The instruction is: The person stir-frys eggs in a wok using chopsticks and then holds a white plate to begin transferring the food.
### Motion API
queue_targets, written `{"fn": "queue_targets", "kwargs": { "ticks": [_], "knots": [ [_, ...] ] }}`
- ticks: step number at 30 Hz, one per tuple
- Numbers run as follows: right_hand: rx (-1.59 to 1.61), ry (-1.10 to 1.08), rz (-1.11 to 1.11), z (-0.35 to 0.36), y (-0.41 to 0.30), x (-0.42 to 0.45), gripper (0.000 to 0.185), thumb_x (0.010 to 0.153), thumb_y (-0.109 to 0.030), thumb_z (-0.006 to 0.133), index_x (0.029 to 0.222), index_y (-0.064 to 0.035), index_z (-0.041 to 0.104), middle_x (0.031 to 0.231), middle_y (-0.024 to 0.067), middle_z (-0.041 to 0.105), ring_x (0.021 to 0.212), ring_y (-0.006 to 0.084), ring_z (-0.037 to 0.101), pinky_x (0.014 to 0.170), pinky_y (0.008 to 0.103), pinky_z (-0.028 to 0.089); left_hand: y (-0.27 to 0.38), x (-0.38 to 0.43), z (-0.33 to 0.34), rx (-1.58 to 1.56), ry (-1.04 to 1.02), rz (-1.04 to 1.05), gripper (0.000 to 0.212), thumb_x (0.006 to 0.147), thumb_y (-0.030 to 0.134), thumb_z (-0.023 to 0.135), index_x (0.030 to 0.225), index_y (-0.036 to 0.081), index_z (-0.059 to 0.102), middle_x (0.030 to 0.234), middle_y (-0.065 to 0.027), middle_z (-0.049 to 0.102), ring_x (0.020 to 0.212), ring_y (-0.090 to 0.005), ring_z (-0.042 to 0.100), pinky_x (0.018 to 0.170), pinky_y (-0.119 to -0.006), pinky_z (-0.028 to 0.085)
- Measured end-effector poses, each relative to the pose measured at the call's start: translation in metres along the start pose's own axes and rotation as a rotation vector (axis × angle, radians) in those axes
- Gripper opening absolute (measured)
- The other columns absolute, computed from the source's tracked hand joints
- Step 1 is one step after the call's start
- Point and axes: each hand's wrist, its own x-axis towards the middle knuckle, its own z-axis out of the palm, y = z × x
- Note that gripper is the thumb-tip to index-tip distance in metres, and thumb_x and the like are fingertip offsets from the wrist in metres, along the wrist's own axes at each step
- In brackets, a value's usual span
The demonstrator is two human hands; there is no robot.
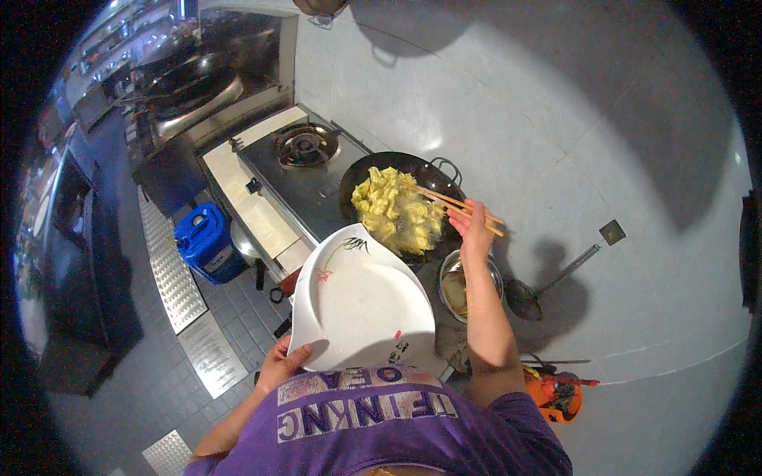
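Note:
My left hand (287, 361) grips the lower left rim of a white plate (363, 297) painted with dark leaves and a small red motif. The plate bears no food and its lower edge is close to my shirt. In my right hand (474, 229) is a pair of wooden chopsticks (443, 199), their tips at the yellow-green leafy food (390, 202). That food lies heaped on the left and spread lower right in a black wok (357, 166), over bubbling liquid. Below my right wrist stands a metal bowl (455, 294) with yellowish liquid, partly covered by my forearm.
An unlit gas burner (306, 144) is left of the wok on the stove (268, 157). A strainer (524, 299) with a long handle hangs by the wall at right. A blue jerrycan (208, 244) stands on the tiled floor. An orange container (559, 401) is at lower right.

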Motion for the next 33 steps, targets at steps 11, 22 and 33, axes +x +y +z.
{"fn": "queue_targets", "kwargs": {
  "ticks": [11, 22, 33],
  "knots": [
    [-0.384, -0.154, 0.124, 0.045, 0.043, -0.016, 0.029, 0.091, -0.025, 0.046, 0.109, -0.0020, 0.051, 0.102, 0.0098, 0.055, 0.063, 0.0183, 0.064, 0.053, 0.0245, 0.049, 0.008, 0.002, -0.004, -0.057, -0.034, -0.047, 0.027, 0.083, 0.010, 0.059, 0.109, 0.001, 0.056, 0.096, -0.0078, 0.062, 0.084, -0.0148, 0.059, 0.077, -0.028, 0.047],
    [-0.485, -0.157, -0.339, 0.026, 0.027, -0.023, 0.024, 0.091, -0.021, 0.048, 0.095, 0.0005, 0.057, 0.079, 0.0065, 0.057, 0.061, 0.0121, 0.060, 0.055, 0.0244, 0.048, 0.005, 0.003, -0.011, -0.065, -0.052, -0.038, 0.024, 0.083, 0.010, 0.059, 0.106, 0.001, 0.056, 0.095, -0.0073, 0.062, 0.084, -0.0147, 0.058, 0.077, -0.029, 0.046],
    [-0.333, -0.040, -0.132, -0.006, -0.012, -0.017, 0.031, 0.093, -0.029, 0.043, 0.096, -0.0005, 0.055, 0.084, 0.0106, 0.059, 0.065, 0.0164, 0.062, 0.055, 0.0234, 0.049, 0.003, 0.008, -0.013, -0.066, -0.083, -0.021, 0.023, 0.083, 0.010, 0.059, 0.105, 0.001, 0.057, 0.094, -0.0067, 0.063, 0.082, -0.0136, 0.059, 0.076, -0.027, 0.046]
  ]
}}
